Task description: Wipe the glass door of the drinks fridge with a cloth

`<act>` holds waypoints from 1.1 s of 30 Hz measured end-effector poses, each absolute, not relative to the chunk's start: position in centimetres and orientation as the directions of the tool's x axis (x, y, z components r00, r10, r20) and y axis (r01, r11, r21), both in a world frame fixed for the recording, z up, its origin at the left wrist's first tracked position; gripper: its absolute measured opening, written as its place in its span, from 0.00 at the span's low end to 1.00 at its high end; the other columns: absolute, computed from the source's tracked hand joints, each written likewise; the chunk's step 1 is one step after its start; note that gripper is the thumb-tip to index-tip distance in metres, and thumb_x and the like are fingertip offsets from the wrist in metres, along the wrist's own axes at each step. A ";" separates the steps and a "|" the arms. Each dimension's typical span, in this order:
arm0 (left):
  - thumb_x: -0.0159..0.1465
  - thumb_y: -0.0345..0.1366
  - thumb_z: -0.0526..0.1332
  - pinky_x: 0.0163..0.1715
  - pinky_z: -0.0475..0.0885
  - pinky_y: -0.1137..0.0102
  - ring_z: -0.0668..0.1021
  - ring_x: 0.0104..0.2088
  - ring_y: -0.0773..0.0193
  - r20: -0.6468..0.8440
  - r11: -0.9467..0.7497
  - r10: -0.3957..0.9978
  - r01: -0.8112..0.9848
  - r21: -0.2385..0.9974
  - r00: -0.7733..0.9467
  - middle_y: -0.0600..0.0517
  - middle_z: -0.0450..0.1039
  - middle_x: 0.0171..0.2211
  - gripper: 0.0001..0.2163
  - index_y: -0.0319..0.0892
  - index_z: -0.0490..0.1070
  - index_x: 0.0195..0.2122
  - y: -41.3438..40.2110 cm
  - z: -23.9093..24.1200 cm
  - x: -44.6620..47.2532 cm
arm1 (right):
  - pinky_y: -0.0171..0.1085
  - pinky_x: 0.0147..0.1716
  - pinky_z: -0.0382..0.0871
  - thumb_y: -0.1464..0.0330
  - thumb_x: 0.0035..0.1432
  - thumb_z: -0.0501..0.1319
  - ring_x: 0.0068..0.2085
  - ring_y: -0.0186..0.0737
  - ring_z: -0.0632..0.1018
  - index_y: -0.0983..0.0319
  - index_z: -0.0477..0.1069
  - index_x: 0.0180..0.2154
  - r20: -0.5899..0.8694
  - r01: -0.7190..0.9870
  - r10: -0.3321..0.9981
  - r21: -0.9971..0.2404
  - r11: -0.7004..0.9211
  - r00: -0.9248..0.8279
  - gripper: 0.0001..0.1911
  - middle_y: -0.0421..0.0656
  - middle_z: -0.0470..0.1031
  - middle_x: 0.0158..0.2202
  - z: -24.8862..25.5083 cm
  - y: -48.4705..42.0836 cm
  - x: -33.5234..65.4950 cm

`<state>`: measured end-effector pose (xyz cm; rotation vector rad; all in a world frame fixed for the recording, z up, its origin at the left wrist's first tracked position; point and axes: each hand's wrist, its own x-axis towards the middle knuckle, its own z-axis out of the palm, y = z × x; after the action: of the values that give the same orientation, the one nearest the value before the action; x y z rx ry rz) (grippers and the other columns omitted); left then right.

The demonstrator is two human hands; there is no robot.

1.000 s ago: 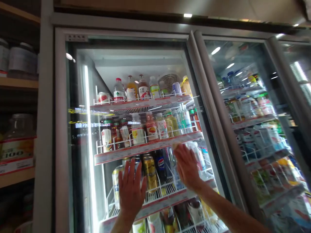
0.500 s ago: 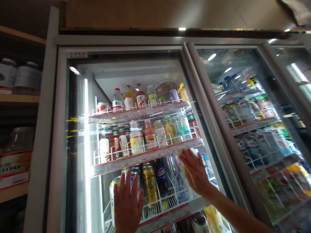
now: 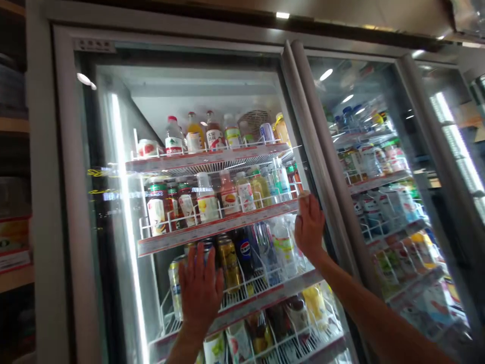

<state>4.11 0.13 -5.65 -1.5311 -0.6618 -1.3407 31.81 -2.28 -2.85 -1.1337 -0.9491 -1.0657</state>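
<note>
A lit drinks cooler stands in front of me, its glass door [image 3: 113, 212] closed. My left hand [image 3: 200, 289] lies flat on the glass with fingers spread, over the cans on the third shelf. Higher and to the right, my right hand [image 3: 309, 227] presses flat on the same door near its right frame [image 3: 303, 126]; a pale scrap shows at its fingertips, too small to name. Behind the glass, wire shelves [image 3: 212, 230] carry rows of bottles and cans, among them a Pepsi bottle [image 3: 244, 253] and a gold can [image 3: 229, 260].
A second cooler door [image 3: 379, 167] with more drinks adjoins on the right, and a third shows at the far right. Wooden shelves [image 3: 15, 124] with jars and boxes stand on the left. Ceiling lights reflect in the glass.
My right hand has slid up and to the right across the glass, from the middle of the door to beside its right frame. The left hand has stayed flat in about the same place.
</note>
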 end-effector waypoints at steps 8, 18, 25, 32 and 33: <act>0.62 0.33 0.56 0.62 0.46 0.54 0.51 0.64 0.55 0.953 -0.412 -0.175 0.861 -0.298 0.247 0.48 0.45 0.65 0.31 0.47 0.45 0.64 0.1 -5.9 3.8 | 0.52 0.62 0.45 0.74 0.58 0.49 0.65 0.45 0.53 0.54 0.47 0.63 0.965 0.956 0.007 0.258 0.141 -0.262 0.32 0.43 0.50 0.65 -5.3 -3.1 29.1; 0.61 0.32 0.56 0.62 0.44 0.54 0.50 0.64 0.54 0.944 -0.377 -0.200 0.869 -0.320 0.261 0.46 0.43 0.65 0.31 0.44 0.44 0.64 0.0 -5.8 4.1 | 0.51 0.62 0.46 0.73 0.57 0.50 0.65 0.46 0.52 0.54 0.44 0.64 0.925 0.908 -0.011 0.375 0.187 -0.380 0.34 0.42 0.47 0.66 -5.4 -2.4 27.7; 0.61 0.32 0.55 0.62 0.45 0.52 0.49 0.64 0.53 0.947 -0.351 -0.187 0.882 -0.314 0.262 0.45 0.42 0.65 0.31 0.44 0.43 0.64 0.0 -5.9 4.2 | 0.55 0.59 0.49 0.73 0.60 0.47 0.65 0.49 0.51 0.54 0.41 0.64 0.976 0.988 -0.183 -0.098 0.118 0.119 0.32 0.45 0.43 0.67 -2.8 -1.7 30.2; 0.61 0.31 0.56 0.62 0.44 0.53 0.48 0.65 0.53 0.949 -0.372 -0.180 0.875 -0.310 0.260 0.45 0.42 0.65 0.31 0.44 0.45 0.64 0.1 -6.0 4.2 | 0.51 0.61 0.47 0.75 0.57 0.49 0.64 0.45 0.55 0.53 0.43 0.64 0.958 0.946 -0.045 0.286 0.155 -0.283 0.35 0.42 0.49 0.66 -5.5 -2.4 29.3; 0.61 0.31 0.56 0.62 0.44 0.53 0.48 0.65 0.53 0.948 -0.371 -0.181 0.875 -0.312 0.261 0.45 0.42 0.65 0.31 0.44 0.45 0.64 0.1 -5.9 4.2 | 0.52 0.61 0.48 0.75 0.58 0.49 0.64 0.46 0.55 0.53 0.42 0.64 0.983 0.977 -0.095 0.171 0.129 -0.160 0.34 0.43 0.48 0.66 -5.0 -2.3 29.7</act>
<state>4.21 0.09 -5.93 -1.5237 -0.6724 -1.3164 29.67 -2.31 -5.03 -0.9625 -1.3279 -1.2644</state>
